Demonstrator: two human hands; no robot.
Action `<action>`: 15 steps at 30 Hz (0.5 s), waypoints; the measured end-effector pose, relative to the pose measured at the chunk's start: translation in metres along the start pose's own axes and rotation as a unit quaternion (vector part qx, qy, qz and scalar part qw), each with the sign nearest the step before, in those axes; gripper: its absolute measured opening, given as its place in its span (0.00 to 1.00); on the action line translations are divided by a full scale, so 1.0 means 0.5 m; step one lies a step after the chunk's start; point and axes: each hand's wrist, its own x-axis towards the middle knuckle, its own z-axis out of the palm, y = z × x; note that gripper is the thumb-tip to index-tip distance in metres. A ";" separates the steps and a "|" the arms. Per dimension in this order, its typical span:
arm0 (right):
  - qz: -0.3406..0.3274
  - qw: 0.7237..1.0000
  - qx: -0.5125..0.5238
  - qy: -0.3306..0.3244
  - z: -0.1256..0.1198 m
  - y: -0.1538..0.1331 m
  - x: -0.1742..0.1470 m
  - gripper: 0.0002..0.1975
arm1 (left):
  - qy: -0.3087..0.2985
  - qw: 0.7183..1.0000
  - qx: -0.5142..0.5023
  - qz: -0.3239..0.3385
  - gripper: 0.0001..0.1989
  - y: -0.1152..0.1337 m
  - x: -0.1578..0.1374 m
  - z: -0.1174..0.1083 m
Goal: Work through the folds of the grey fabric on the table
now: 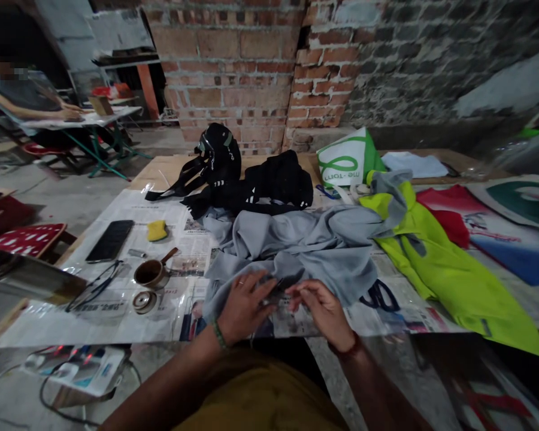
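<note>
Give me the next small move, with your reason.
Probably smooth the near part of the grey cloth with the left hand: the fabric lies bunched in folds, and that hand is spread over its near edge, with the right hand close by.

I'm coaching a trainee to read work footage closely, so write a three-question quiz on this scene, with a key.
1. True or false: the yellow sponge lies to the right of the black phone in this view.
2. Where is the green band worn? A) left wrist B) right wrist C) both wrists
3. Fill in: the large crumpled cloth by the left hand and right hand is coloured ____.

Key: 1. true; 2. A; 3. grey
</note>
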 end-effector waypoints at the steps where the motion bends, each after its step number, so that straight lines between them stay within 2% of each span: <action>1: 0.018 0.999 0.030 -0.028 0.012 0.009 -0.013 0.15 | -0.010 1.000 -0.019 0.011 0.20 0.003 0.007 0.022; 4: 0.061 0.992 0.037 -0.100 0.030 0.038 -0.054 0.16 | -0.071 0.997 -0.030 0.024 0.11 0.006 0.016 0.073; 6: 0.088 0.990 0.022 -0.107 0.023 0.057 -0.084 0.17 | -0.106 0.994 -0.015 0.023 0.08 0.006 0.017 0.087; 10: 0.187 0.979 0.065 -0.045 -0.027 0.081 -0.152 0.20 | -0.129 0.991 0.012 0.013 0.09 0.013 0.017 0.081; 15: 0.306 0.941 0.146 0.012 -0.121 0.095 -0.256 0.20 | -0.134 0.991 0.027 0.015 0.11 0.020 0.018 0.073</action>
